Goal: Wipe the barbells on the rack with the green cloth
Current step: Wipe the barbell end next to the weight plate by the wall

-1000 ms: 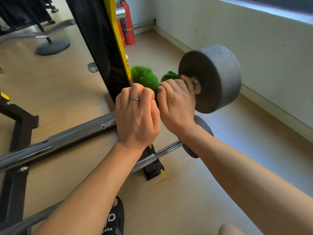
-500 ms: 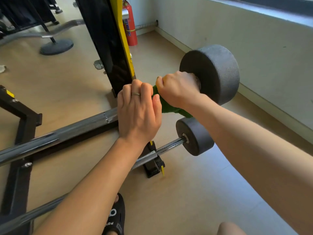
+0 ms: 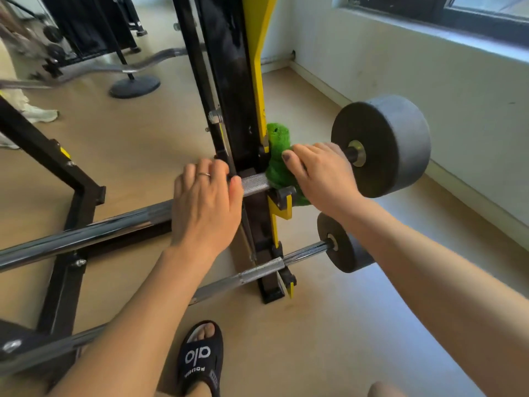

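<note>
I'm curling my left hand (image 3: pixel 204 207) around the top bar (image 3: pixel 254 183) left of the rack post (image 3: pixel 229 110), while my right hand (image 3: pixel 317 174) is pressing the cloth (image 3: pixel 279 164), fingers wrapped, onto it just right of the post.

Beneath me the tan floor (image 3: pixel 329 339) runs smooth to a pale wall (image 3: pixel 400 67) along the right of the frame, with a light baseboard (image 3: pixel 472 202) at its foot. In the upper right corner a dark-framed window (image 3: pixel 458 10) sits above a wide sill (image 3: pixel 429 32), and daylight from it brightens the wall. In the upper left stands dark gym equipment (image 3: pixel 86 30), and near it a curved grey bar on a round black base (image 3: pixel 134 85).
</note>
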A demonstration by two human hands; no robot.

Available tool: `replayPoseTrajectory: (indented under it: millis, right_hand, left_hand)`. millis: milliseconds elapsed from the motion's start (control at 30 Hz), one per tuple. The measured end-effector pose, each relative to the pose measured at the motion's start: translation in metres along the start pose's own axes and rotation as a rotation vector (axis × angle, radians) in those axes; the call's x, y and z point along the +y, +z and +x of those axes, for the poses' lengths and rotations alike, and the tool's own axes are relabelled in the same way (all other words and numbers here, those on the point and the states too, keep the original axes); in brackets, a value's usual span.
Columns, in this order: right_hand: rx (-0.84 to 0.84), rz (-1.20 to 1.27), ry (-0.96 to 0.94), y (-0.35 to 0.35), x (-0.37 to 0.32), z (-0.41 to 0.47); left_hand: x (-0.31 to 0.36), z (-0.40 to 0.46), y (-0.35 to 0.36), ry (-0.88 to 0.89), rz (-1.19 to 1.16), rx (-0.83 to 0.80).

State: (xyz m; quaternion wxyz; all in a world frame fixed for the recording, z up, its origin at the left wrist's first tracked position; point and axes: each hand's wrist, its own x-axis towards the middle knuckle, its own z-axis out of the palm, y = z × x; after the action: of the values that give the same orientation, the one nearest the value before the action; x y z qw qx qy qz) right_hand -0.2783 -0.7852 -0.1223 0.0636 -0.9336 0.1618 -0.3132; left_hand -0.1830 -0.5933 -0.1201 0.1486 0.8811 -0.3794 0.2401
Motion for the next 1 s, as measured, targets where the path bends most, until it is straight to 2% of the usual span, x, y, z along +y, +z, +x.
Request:
replayPoseTrajectory:
  millis: [133, 233, 300, 367, 433, 533, 633, 733, 833, 1000]
  right_hand:
    - [-0.184, -0.32, 0.067, -0.001, -0.005, 0.031]
    - [-0.429, -0.298, 0.195, -0.009, -0.008, 0.051]
    - [-0.486, -0.262, 0.257, -0.012, -0.01, 0.055]
    - [-0.362, -0.268, 0.267, -0.008, -0.012, 0.046]
    - [-0.075, -0.223, 0.25, 0.004, -0.016, 0.027]
    - [0.289, -0.012, 0.244, 0.021, -0.012, 0.006]
    - [0.357, 0.01, 0.141, 0.036, -0.005, -0.008]
    - [0.41, -0.029, 0.064, 0.04, 0.0, -0.018]
    - [0.476, -0.089, 0.07, 0.045, -0.002, -0.02]
    - [0.622, -0.19, 0.177, 0.047, -0.007, -0.017]
  left_hand:
    - [0.005, -0.002, 0.004, 0.088, 0.069, -0.05]
    - [0.006, 0.0, 0.001, 0.105, 0.095, -0.059]
    - [0.011, 0.0, 0.001, 0.09, 0.13, -0.066]
    - [0.017, -0.001, -0.001, 0.057, 0.157, -0.072]
    - [0.022, -0.004, -0.004, 0.039, 0.184, -0.088]
    - [0.022, -0.003, -0.008, 0.065, 0.232, -0.078]
    - [0.02, -0.003, -0.01, 0.063, 0.193, 0.044]
    - [0.032, -0.019, -0.006, 0.171, -0.046, 0.179]
    - [0.042, -0.038, 0.017, 0.347, -0.343, 0.139]
    - [0.037, -0.042, 0.044, 0.341, -0.612, 0.095]
